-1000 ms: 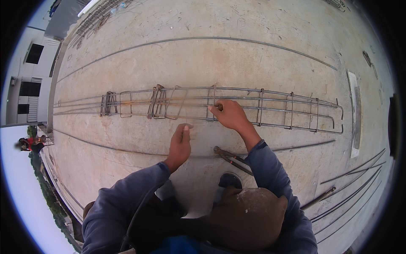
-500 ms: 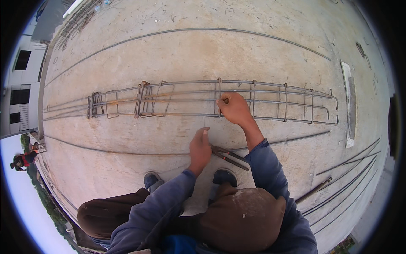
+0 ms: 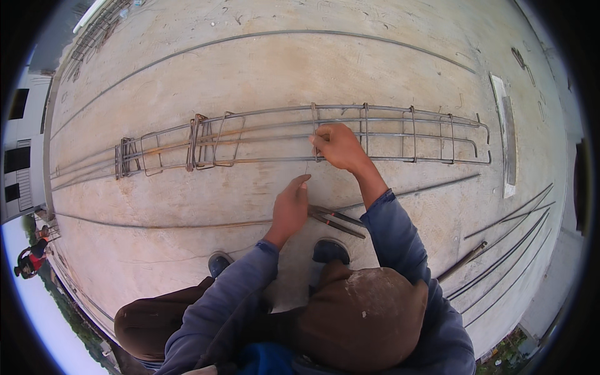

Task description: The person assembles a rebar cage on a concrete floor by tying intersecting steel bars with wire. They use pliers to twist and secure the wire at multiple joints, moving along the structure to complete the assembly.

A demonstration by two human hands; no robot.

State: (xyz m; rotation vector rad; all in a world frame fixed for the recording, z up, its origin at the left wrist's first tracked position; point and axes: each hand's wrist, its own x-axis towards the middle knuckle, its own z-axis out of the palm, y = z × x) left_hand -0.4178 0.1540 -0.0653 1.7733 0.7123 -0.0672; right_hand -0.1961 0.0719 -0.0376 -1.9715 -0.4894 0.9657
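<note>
My left hand (image 3: 290, 206) is closed in front of the rebar cage, with its thumb and forefinger pointing up together. A pair of pincers (image 3: 340, 220) sticks out from its palm to the right, dark handles apart; their head is hidden by the hand. Above the fingertips a thin tie wire (image 3: 306, 167) shows faintly. My right hand (image 3: 340, 148) reaches over the cage, fingers pinched at a square stirrup (image 3: 315, 115) by the long bars. What lies inside that pinch is too small to make out. The rebar cage (image 3: 387, 119) lies across the concrete ahead of me.
Bunched stirrups (image 3: 199, 140) sit around the bars on the left. A long rod (image 3: 269, 36) lies beyond the cage, another rod (image 3: 169, 225) nearer me. Several loose bars (image 3: 519, 256) and a pale board (image 3: 503, 137) are at the right. Another person (image 3: 31, 259) is far left.
The view has shifted, moving the cage up and left in the picture. My right hand keeps its pinch by the stirrup, and my left hand stays closed with the pincers.
</note>
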